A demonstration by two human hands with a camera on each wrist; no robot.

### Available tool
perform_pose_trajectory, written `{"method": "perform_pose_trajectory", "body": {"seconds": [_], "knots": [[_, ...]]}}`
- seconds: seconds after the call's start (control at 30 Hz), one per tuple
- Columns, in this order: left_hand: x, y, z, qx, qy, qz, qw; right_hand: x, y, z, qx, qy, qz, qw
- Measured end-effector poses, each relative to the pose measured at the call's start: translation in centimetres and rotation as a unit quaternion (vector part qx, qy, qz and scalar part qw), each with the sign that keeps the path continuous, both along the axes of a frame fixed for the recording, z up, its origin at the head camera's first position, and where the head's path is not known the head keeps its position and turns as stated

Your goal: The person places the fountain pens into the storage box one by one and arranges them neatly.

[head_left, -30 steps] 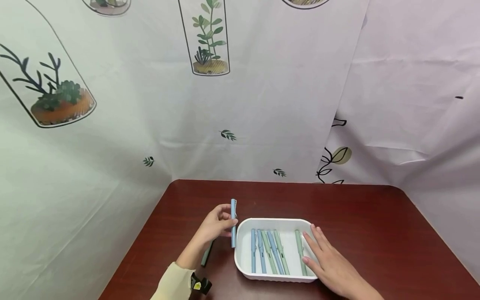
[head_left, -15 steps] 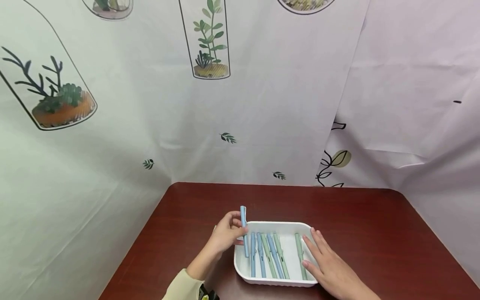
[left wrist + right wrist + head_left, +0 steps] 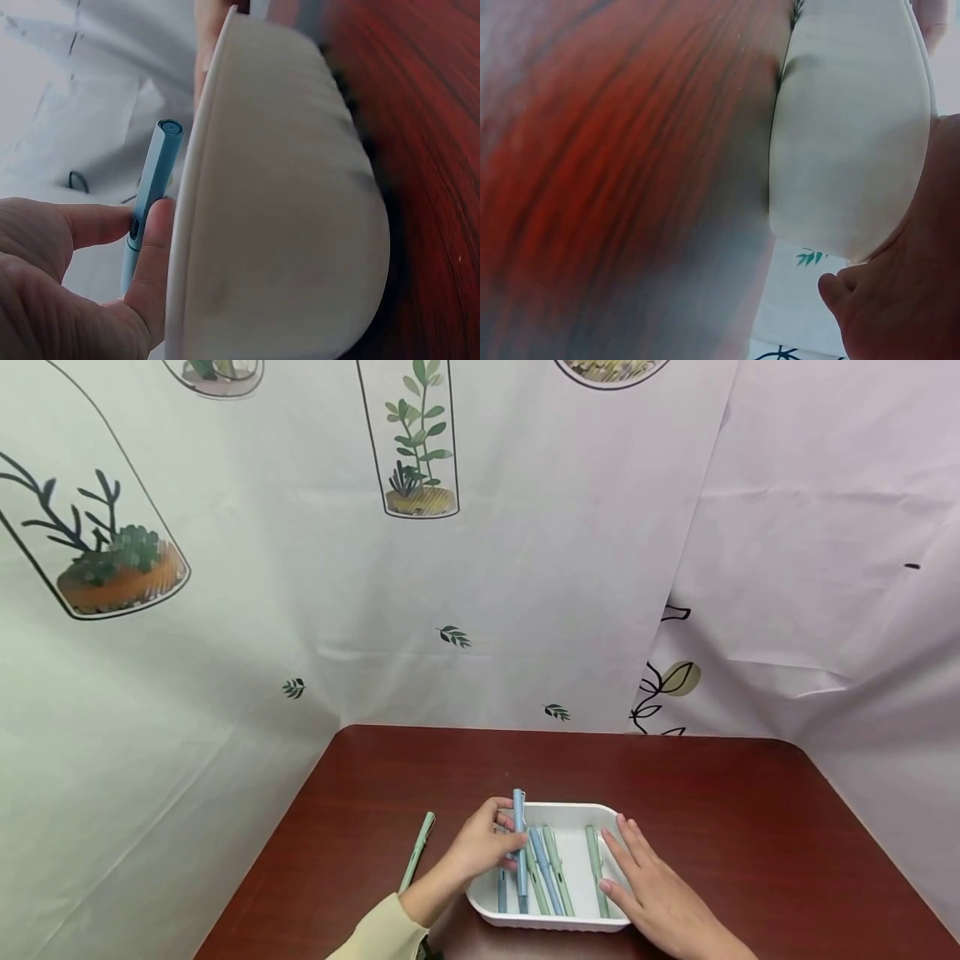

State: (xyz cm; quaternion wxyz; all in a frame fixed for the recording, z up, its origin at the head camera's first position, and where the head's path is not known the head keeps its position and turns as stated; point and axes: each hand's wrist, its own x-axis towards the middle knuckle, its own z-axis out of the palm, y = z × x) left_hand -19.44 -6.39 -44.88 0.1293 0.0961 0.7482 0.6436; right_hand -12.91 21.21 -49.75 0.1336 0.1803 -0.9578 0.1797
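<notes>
My left hand [image 3: 483, 843] pinches a light blue pen [image 3: 519, 835] between thumb and fingers, close over the left part of a white tray [image 3: 577, 923]. In the left wrist view the blue pen [image 3: 155, 176] stands tilted beside the tray's outer wall [image 3: 277, 195]. Inside the tray, blue and green pens lie side by side, among them a green pen [image 3: 557, 870] in the group and another green pen [image 3: 596, 870] apart at the right. My left hand hides some of them. My right hand [image 3: 656, 893] rests with extended fingers on the tray's right rim.
A green pen [image 3: 417, 850] lies on the dark red table [image 3: 720, 827] to the left of the tray, partly hidden by my left forearm. A white curtain [image 3: 510, 585] with plant prints hangs behind the table's back edge.
My left hand has carried the blue pen rightward, from beside the tray to over its left part. The green pen on the table shows more now. My right hand stays at the rim.
</notes>
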Motion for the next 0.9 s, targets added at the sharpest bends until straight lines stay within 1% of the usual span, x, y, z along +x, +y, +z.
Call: {"method": "perform_pose_trajectory", "body": {"seconds": [0.17,0.33,0.5,0.67,0.9], "knots": [[0.2,1.2,-0.3,-0.023,-0.011,-0.012,0.9996,0.2,-0.1,0.0,0.001,0.009,0.005,0.9999],[0.2,2.2,-0.7,-0.043,-0.013,-0.022,0.9988,0.1,-0.1,0.1,0.004,0.015,0.003,0.9999],[0.1,3.3,-0.8,-0.035,-0.021,-0.026,0.9988,0.0,0.1,0.2,-0.005,0.031,0.011,0.9995],[0.4,4.8,-0.9,-0.032,-0.030,-0.027,0.9987,0.0,0.3,0.1,-0.003,0.027,0.013,0.9996],[0.9,6.5,-1.1,-0.060,-0.028,-0.025,0.9975,-0.1,0.4,-0.2,-0.002,0.040,0.020,0.9990]]}}
